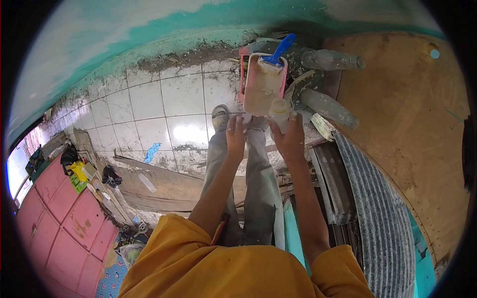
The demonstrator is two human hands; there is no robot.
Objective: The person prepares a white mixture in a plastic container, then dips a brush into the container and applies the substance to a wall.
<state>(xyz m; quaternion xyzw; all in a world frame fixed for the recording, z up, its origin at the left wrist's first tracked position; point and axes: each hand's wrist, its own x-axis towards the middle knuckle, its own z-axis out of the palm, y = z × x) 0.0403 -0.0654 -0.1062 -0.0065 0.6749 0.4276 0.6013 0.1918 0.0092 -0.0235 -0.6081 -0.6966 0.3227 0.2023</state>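
My right hand (pixel 290 136) is closed around a small whitish translucent bottle (pixel 279 110), held upright by the near end of a paint tray. My left hand (pixel 235 137) is left of it, fingers stretched forward and nothing visible in them. Just beyond both hands lies the pink-rimmed paint tray (pixel 263 97), coated with off-white paint. A paint brush (pixel 279 51) with a blue handle rests at its far end, its bristles in the tray. The tray's near edge is partly hidden behind the bottle.
Two cloudy plastic bottles (pixel 332 59) lie right of the tray, among wood scraps. White tiles (pixel 184 99) with debris cover the floor. Corrugated sheets (pixel 375 213) and a brown board (pixel 397 114) stand at right. Planks (pixel 154 184) and pink panels (pixel 69 223) are at left.
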